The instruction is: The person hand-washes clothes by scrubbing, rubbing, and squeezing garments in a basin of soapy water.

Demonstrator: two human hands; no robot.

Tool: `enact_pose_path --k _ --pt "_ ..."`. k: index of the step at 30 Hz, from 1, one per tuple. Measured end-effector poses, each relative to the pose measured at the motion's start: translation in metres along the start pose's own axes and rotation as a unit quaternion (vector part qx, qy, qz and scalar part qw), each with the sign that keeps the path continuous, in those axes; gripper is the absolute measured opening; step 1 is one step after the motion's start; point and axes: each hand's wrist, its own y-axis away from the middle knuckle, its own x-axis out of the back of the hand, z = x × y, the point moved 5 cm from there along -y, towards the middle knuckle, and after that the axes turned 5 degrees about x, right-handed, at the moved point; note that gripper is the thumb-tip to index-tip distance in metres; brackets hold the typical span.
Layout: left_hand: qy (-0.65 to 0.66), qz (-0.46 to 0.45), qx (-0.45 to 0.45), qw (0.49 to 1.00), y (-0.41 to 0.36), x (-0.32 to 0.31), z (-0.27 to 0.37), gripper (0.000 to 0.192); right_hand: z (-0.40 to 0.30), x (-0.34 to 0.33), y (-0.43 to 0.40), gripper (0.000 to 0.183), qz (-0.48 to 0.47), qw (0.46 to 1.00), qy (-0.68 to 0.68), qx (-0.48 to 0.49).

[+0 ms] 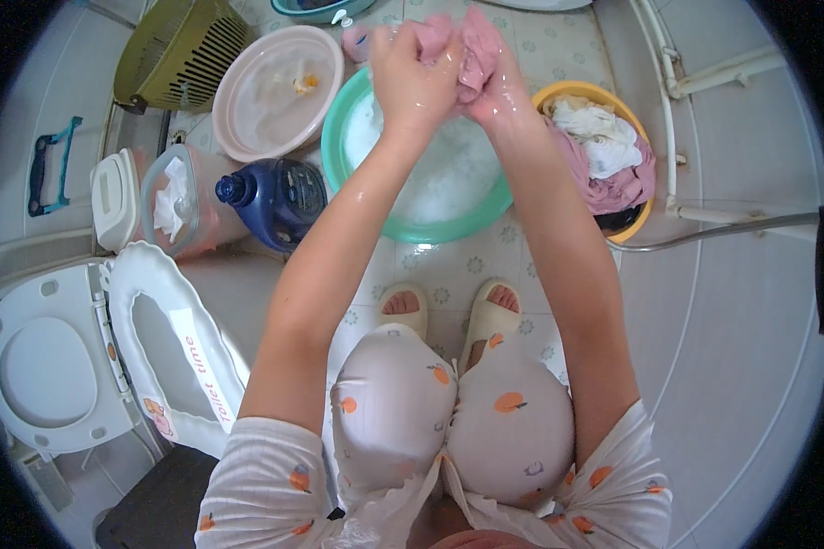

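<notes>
A wet pink cloth (479,55) is bunched between my two hands above the far part of a green plastic basin (422,232). My left hand (412,75) grips one part of it, and folds of the cloth show past the fingers. My right hand (505,79) holds the other part from the right side, its fingers mostly hidden behind the fabric. White suds and cloudy water (446,168) fill the basin below. Both wrists look wet, with some foam on the skin.
Left of the basin stand a pale pink basin (223,123) of water, a dark blue detergent bottle (275,199) and a waste bin (213,199). A yellow basin (577,88) of clothes is at right. An olive basket (172,55) and toilet (48,357) line the left side.
</notes>
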Motion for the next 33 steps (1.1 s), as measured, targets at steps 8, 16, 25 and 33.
enact_pose_path --k 8,16,25,33 --pt "-0.105 -0.059 -0.079 0.990 -0.006 -0.003 0.031 0.022 0.002 0.004 0.000 0.023 0.214 0.956 0.158 0.121" --pt "0.107 -0.082 0.132 0.982 -0.020 0.009 0.048 0.031 -0.007 -0.012 0.032 0.063 0.200 0.952 0.158 0.172" --pt "0.088 -0.037 0.135 0.986 0.022 0.014 -0.001 0.031 0.043 0.035 0.058 0.077 0.173 0.983 -0.038 0.049" --pt "-0.067 -0.172 0.113 0.976 0.097 -0.008 -0.019 0.035 0.036 0.074 0.063 0.031 0.250 0.948 0.104 0.167"
